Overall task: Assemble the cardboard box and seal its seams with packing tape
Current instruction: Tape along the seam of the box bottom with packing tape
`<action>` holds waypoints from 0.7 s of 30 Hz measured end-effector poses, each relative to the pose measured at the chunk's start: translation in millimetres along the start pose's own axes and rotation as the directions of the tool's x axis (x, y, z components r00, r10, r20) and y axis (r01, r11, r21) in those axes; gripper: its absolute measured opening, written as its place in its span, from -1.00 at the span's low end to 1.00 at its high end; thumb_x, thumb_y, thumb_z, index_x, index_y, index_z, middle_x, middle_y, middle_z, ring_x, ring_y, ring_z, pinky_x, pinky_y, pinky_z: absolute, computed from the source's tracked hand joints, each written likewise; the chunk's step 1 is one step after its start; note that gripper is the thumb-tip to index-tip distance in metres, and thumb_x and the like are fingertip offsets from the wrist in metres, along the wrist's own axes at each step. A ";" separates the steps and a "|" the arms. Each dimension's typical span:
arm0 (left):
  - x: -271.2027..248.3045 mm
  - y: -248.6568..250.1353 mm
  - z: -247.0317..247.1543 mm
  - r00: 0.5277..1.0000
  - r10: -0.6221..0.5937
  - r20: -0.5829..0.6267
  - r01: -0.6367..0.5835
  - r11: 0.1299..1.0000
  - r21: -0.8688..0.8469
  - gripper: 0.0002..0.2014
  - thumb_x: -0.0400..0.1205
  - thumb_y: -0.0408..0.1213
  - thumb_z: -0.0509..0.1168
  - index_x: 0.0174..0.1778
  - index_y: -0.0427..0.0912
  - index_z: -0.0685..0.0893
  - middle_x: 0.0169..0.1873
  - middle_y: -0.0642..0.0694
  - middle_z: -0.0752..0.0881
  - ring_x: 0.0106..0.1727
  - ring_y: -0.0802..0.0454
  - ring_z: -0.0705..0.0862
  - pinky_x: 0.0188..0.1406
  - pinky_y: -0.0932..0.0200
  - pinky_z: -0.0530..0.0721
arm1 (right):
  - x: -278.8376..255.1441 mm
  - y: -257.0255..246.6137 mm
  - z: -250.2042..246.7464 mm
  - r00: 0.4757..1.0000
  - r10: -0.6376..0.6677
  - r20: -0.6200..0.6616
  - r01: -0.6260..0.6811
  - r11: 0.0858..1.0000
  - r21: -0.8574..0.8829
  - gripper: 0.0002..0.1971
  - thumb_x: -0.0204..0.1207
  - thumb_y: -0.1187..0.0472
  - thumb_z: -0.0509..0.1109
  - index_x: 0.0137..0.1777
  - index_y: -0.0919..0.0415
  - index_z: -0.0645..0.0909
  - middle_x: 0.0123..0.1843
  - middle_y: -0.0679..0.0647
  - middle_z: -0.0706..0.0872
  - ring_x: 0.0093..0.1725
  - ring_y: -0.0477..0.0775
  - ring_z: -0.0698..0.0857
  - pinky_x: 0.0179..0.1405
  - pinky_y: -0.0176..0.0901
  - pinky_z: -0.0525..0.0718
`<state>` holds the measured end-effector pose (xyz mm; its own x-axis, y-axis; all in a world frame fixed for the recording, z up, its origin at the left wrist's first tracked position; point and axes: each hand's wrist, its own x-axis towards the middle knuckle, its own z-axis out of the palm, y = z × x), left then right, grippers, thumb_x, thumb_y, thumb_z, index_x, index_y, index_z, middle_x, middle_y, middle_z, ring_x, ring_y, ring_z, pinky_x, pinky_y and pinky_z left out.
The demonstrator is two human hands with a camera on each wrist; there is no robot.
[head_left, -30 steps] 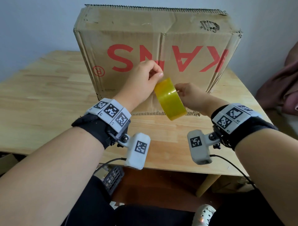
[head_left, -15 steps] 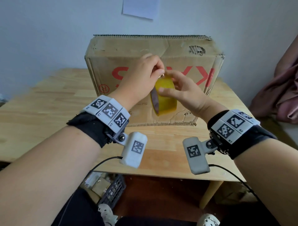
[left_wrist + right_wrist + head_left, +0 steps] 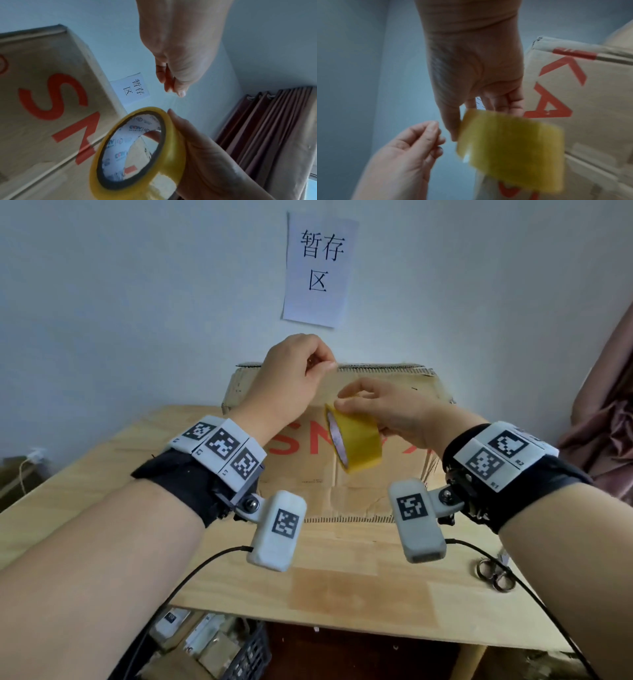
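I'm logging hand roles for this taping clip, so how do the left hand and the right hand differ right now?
The right hand grips the yellow roll of packing tape; the left hand pinches above it, apparently the clear tape end. The left hand is raised higher, in front of the brown cardboard box. Both are held in the air, off the table.

Cardboard box (image 3: pixel 359 501) red lettering partly hidden behind both forearms and the tape roll (image 3: pixel 356 440), pulled tape end at left hand (image 3: pixel 291 378) fingertips too faint to confirm, tape roll motion-blurred in right wrist view, scissors (image 3: pixel 495 575) right of box partly covered by a cable.
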<state>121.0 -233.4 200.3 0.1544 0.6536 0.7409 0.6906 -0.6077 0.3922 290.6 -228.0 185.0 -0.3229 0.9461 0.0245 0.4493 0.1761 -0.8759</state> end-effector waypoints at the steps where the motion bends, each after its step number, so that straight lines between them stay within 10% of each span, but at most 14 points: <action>1: 5.2 -0.3 -2.5 1.000 -0.008 0.001 0.008 1.000 -0.006 -0.91 0.62 -0.31 0.32 -0.12 -0.24 0.70 -0.28 0.16 0.56 -0.26 0.28 0.51 -0.19 0.55 0.44 | 2.6 -5.3 -3.1 1.000 0.005 -0.005 -0.005 1.000 0.002 -0.65 0.51 -0.03 0.45 0.24 0.02 0.54 0.12 0.11 0.67 0.01 0.12 0.69 -0.12 -0.08 0.64; 5: 30.1 0.6 -9.0 0.999 -0.034 -0.028 0.033 0.999 -0.038 -0.92 0.62 -0.34 0.30 -0.12 -0.25 0.69 -0.32 0.18 0.56 -0.27 0.26 0.56 -0.20 0.52 0.47 | 17.0 -25.3 -16.8 0.994 -0.017 -0.110 0.014 1.000 -0.024 -0.49 0.49 0.01 0.49 0.41 -0.11 0.43 0.21 0.11 0.61 0.11 0.16 0.69 0.03 -0.02 0.71; 21: 65.3 -85.4 -19.4 0.959 -0.246 -0.139 0.221 0.959 -0.177 -0.92 0.65 -0.33 0.28 -0.05 -0.23 0.67 -0.22 0.02 0.69 -0.21 0.12 0.71 -0.09 0.28 0.66 | 122.8 -67.5 4.7 0.913 -0.263 -0.311 0.148 0.926 -0.348 -0.94 0.59 0.12 0.33 -0.07 0.07 0.58 -0.06 -0.03 0.56 -0.10 0.01 0.52 -0.24 -0.21 0.44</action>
<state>58.4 -147.6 225.8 -0.1202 0.7139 0.6899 0.5717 -0.5184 0.6360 216.7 -125.0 244.9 -0.1536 0.9023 0.4027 0.6583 0.3974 -0.6393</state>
